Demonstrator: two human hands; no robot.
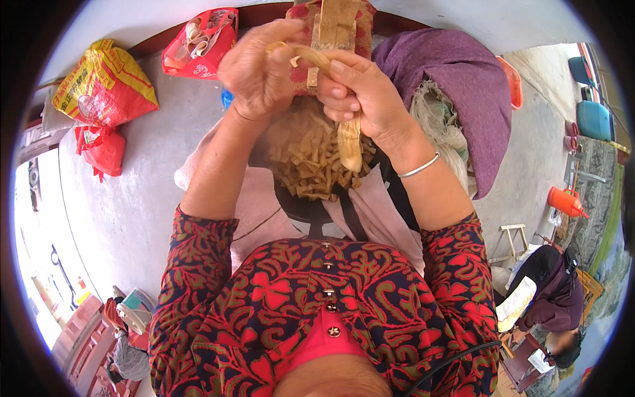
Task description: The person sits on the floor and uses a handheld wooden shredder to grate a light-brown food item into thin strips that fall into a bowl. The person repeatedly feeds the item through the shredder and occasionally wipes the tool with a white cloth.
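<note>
My right hand (361, 92) grips a long, pale tan plant strip (350, 144), perhaps dried vegetable or root. One end hangs below the fingers; the other arches across to my left hand (258, 74), which is blurred and curled around it. Just below that upper end shows a small pale piece (295, 61). Beneath both hands lies a heap of short cut tan pieces (312, 159) in a dark round container (297, 206) at my lap. Its far rim is hidden. Beyond the heap stands an upright wooden board (337, 25) over a red patterned cloth (299, 82).
A purple cloth (461, 84) covers a frayed woven sack (436, 109) at right. Red bags (198, 59) and a yellow-red sack (106, 89) stand on the floor at left. A pink towel (258, 198) drapes my lap. Another person (550, 297) sits at far right.
</note>
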